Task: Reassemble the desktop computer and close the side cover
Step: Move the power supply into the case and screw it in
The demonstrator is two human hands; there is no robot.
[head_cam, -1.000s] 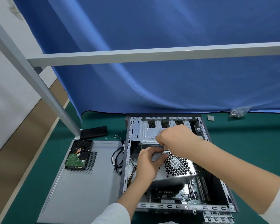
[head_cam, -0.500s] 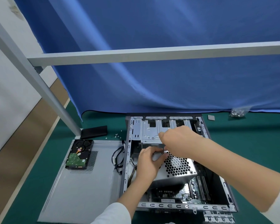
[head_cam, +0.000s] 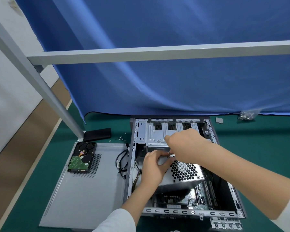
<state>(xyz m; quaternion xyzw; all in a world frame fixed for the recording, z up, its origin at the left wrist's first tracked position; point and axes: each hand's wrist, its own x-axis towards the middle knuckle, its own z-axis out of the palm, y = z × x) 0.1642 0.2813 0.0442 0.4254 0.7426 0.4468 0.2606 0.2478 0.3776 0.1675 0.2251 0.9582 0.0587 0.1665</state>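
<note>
hands [head_cam: 155, 166] on perforated metal box [head_cam: 182, 171]

The computer case [head_cam: 141, 131] is bare matt metal, as is the side cover [head_cam: 84, 195]; the worktop [head_cam: 258, 148] wears matt green covering, the curtain [head_cam: 174, 81] smooth blue cloth.
</note>
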